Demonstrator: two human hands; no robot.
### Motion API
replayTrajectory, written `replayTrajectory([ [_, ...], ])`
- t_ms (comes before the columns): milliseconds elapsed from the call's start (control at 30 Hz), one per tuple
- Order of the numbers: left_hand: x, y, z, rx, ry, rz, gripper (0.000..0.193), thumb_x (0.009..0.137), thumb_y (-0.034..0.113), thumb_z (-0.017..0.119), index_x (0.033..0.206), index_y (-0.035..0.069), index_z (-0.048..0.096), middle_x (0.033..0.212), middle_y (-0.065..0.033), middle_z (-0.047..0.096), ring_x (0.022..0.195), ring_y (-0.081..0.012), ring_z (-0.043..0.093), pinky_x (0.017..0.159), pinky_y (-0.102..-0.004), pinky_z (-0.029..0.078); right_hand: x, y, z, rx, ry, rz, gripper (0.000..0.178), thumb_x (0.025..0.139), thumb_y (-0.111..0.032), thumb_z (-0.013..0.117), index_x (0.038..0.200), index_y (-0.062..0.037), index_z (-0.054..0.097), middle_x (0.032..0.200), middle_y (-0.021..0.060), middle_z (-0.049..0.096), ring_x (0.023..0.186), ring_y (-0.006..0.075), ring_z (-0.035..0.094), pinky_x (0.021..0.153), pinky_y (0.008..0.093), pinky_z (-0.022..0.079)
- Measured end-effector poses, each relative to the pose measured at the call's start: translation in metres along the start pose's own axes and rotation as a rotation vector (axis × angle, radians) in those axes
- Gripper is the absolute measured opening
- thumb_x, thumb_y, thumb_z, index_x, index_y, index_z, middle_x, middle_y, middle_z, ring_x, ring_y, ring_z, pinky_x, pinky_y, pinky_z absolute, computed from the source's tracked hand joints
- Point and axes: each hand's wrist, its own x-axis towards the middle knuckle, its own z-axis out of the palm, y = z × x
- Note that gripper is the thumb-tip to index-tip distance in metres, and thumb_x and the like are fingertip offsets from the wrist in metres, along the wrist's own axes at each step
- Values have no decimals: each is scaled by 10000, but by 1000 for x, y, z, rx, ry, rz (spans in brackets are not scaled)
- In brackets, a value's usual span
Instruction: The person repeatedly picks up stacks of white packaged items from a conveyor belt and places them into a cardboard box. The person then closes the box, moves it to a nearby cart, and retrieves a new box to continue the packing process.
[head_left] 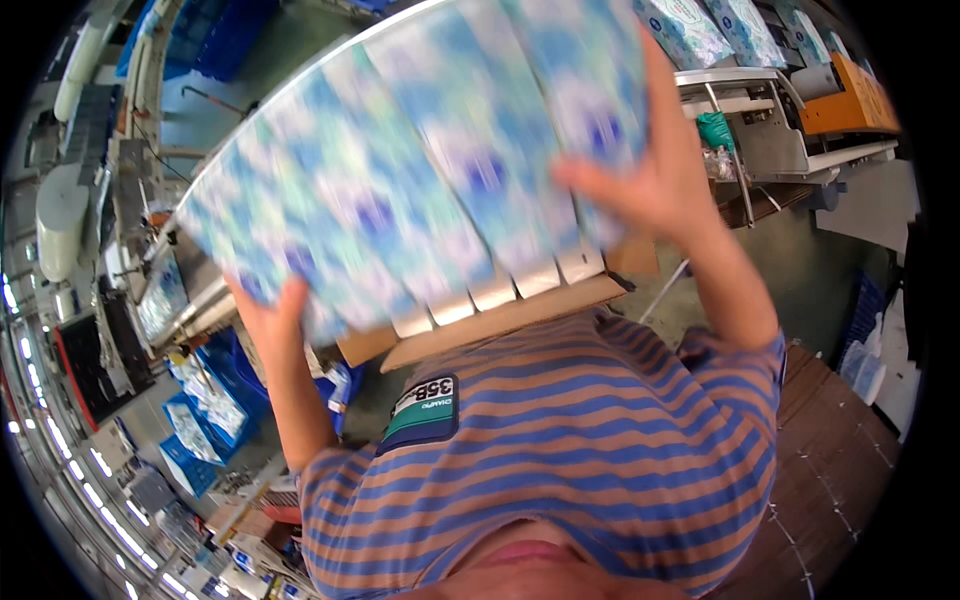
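Observation:
A row of several blue floral packs (420,180) spans the space between my two hands, pressed side by side, blurred by motion. Whether they are boxes or soft packs, I cannot make out. My left hand (268,315) grips the left end of the row, thumb on its face. At the other end, my right hand (665,175) holds the row with its thumb spread across the front and its fingers along the side. Against my striped shirt, just below the packs' pale ends, shows a brown cardboard carton edge (500,322); the packs hide much of the carton.
More floral packs (685,35) stand at the upper right on a metal-edged machine (750,120), beside an orange box (850,95). Blue crates (205,405) with shiny wrapped items sit at the lower left. Machinery (120,190) lines the left side; brown flooring (825,470) lies at lower right.

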Motion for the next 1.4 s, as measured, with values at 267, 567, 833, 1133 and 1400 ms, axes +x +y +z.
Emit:
replayTrajectory([
  [267,-73,-53,31,827,-464,-161,963,735,424,687,1431,70,123,1429,-307,111,1136,-459,460,933,-412,403,-87,30,52,-340,-701,438,994,665,-562,678,1421,-124,204,1328,318,342,1106,375,524,924,401,421],
  [567,-7,-65,46,932,-722,-468,681,779,598,528,1311,177,456,1257,-259,460,1116,-394,494,945,-432,388,2,68,90,-615,-1406,294,914,695,-751,475,1333,-99,411,1226,179,520,1063,322,551,876,409,451],
  [833,-20,-47,70,940,-918,131,755,630,658,640,1159,121,595,1150,-195,567,1045,-323,557,866,-387,451,-33,44,91,-557,-1236,-231,877,524,-745,627,1130,-111,609,1010,170,630,919,283,615,739,369,492],
  [1133,-64,-105,38,1137,-893,328,778,752,509,632,1369,128,352,1441,-168,263,1331,-397,204,1047,-546,202,-93,109,85,-481,-751,-388,654,718,-443,672,1210,-46,506,1300,214,428,1242,324,382,1034,438,298],
  [1400,-61,-118,-57,1040,-55,-613,713,693,477,665,1177,-12,478,1047,-234,590,983,-359,571,817,-398,471,-141,188,-20,-55,-108,429,610,824,-317,614,1289,21,410,1284,222,464,1195,312,454,991,370,345],
])
